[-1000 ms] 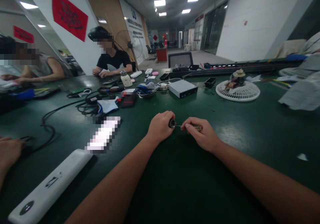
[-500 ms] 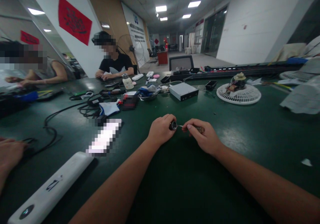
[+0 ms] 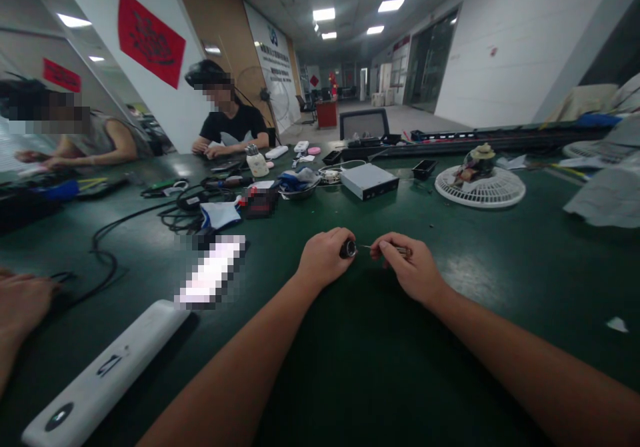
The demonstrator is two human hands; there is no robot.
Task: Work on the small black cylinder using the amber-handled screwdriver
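Note:
My left hand (image 3: 324, 255) is wrapped round a small black cylindrical part (image 3: 349, 248), whose round open end with a pale rim faces right. Most of that part is hidden inside my fingers. In my right hand (image 3: 407, 264) is a screwdriver (image 3: 403, 252) with a thin metal shaft and a brownish handle, pinched between thumb and fingers. Its shaft points left toward the cylinder's open end, with a small gap between them. Both hands are low over the dark green table (image 3: 340, 367).
A white elongated device (image 3: 107, 370) lies at left beside a lit, blurred screen (image 3: 213, 270). Another person's hand (image 3: 25, 304) is at the left edge. Farther back are a grey metal box (image 3: 369, 180), a white fan grille with a motor (image 3: 480, 187) and black cables (image 3: 107, 247).
My right hand has drawn slightly right, pulling the screwdriver's tip back from the cylindrical part. The cylinder's open end has turned a little more toward me. The view has shifted slightly.

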